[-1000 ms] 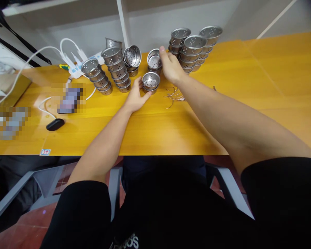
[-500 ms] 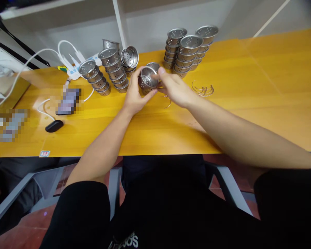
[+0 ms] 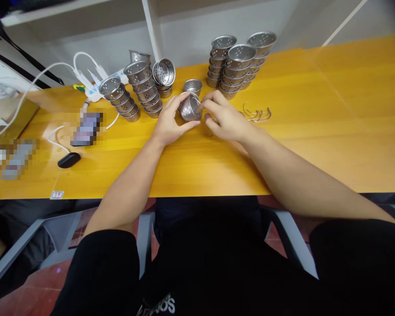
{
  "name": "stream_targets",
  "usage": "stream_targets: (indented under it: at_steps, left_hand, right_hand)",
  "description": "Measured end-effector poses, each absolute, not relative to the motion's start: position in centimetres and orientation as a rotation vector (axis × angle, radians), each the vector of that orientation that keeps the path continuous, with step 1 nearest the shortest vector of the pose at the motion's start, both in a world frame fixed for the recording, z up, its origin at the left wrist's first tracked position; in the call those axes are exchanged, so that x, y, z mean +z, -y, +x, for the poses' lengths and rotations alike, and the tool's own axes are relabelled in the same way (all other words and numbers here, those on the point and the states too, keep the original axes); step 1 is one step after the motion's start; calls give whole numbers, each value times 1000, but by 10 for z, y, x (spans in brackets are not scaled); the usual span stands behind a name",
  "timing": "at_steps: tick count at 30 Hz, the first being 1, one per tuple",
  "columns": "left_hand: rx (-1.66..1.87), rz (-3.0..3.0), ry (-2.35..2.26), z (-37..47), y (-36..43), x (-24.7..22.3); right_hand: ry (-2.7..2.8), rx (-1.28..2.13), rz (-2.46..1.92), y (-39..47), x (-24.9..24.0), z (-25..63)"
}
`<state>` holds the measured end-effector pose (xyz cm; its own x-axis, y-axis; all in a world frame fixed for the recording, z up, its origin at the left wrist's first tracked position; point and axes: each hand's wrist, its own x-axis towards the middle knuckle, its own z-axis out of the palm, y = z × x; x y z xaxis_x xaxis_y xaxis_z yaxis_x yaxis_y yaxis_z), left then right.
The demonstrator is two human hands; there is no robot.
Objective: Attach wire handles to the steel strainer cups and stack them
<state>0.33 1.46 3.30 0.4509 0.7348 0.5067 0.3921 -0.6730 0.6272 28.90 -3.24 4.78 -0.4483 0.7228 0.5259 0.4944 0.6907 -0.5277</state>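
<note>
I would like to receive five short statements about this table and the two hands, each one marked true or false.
1. The left hand grips a perforated metal cup. True.
2. That cup stands upright. False: it is tilted, its opening toward the right hand.
3. Curved wires lie on the table. True.
4. The black oval object lies right of both hands. False: the black oval object lies left of them.
5. Cup stacks stand toward the table's back. True.

Apparent workroom: desk (image 3: 303, 131), stacked cups (image 3: 236, 73)
</note>
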Motion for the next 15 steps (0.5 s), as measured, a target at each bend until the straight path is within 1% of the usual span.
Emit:
stream_targets:
  at_steps: [4, 11, 15]
  left_hand:
    - [1072, 2306, -898, 3, -18, 34]
    - [1057, 2288, -928, 6, -16, 40]
    - [1050, 2287, -921, 7, -13, 43]
  right_hand:
    - [2118, 356, -892, 29, 50, 297]
    - [2157, 464, -832, 32, 59, 303]
    - [2131, 492, -879, 33, 61, 302]
